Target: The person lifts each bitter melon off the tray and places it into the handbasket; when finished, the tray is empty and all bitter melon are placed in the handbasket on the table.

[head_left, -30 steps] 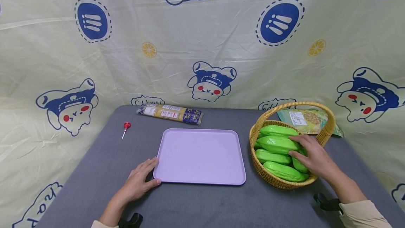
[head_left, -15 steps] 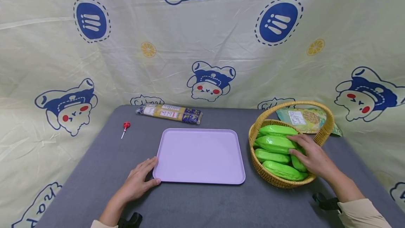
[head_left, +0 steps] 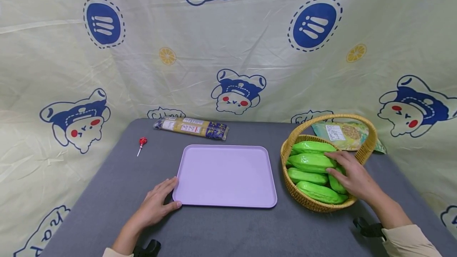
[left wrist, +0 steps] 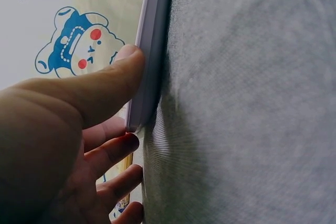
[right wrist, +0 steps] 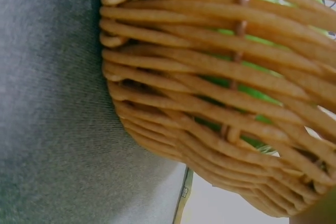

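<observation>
My left hand (head_left: 156,201) touches the near left corner of a lilac tray (head_left: 225,175), thumb at the front edge and fingertips along the left side. In the left wrist view the thumb (left wrist: 107,85) lies against the side of the tray (left wrist: 149,51), and the other fingers are loosely bent. On the right, a wicker basket (head_left: 303,200) holds several glossy green elongated vegetables (head_left: 319,192). My right hand (head_left: 355,175) reaches in under the handle and pinches the right end of one green vegetable (head_left: 312,162) between thumb and fingers. The right wrist view shows only the basket's woven side (right wrist: 210,77), no hand.
A long noodle packet (head_left: 191,127) lies behind the tray. To the left is a red lollipop (head_left: 143,142) with a white stick. A teal printed bag (head_left: 342,135) lies behind the basket, partly hidden by its handle. All stand on a grey cloth-covered table (head_left: 228,233) before a patterned curtain.
</observation>
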Demonstrator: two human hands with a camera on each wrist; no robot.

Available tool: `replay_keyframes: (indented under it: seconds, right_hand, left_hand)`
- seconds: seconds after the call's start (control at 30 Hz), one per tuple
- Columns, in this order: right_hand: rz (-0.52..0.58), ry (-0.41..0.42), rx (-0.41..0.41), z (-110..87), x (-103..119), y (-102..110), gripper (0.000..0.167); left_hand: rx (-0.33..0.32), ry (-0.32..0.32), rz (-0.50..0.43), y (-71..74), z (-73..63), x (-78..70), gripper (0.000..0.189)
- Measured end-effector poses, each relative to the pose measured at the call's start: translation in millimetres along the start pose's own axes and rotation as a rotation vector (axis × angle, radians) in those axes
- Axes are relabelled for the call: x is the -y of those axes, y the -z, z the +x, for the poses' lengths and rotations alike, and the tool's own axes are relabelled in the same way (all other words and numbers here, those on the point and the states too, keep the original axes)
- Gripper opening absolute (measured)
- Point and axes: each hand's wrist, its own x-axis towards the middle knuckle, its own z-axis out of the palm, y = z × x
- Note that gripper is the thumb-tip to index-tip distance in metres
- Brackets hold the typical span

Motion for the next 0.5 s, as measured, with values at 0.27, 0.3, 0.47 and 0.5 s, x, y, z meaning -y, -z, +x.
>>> replay_keyframes:
  seconds: [0.27, 0.3, 0.47, 0.5]
  right_hand:
    - [0.01, -0.008, -0.005, -2.3, 0.2, 1.0, 0.047]
    - [0.013, -0.01, -0.007, -2.4, 0.6, 1.4, 0.047]
    - [0.032, -0.024, -0.021, -2.0, 6.3, 4.2, 0.046]
    - [0.035, -0.026, -0.029, -1.5, 8.4, 4.9, 0.046]
  left_hand:
    - [0.008, 0.002, 0.002, 0.1, 0.8, -1.7, 0.068]
    - [0.012, 0.006, 0.0, 0.5, 0.9, -2.1, 0.068]
    - [0.043, 0.029, -0.009, 2.7, 0.9, -4.0, 0.069]
    - [0.048, 0.033, -0.008, 3.1, 1.0, -4.3, 0.07]
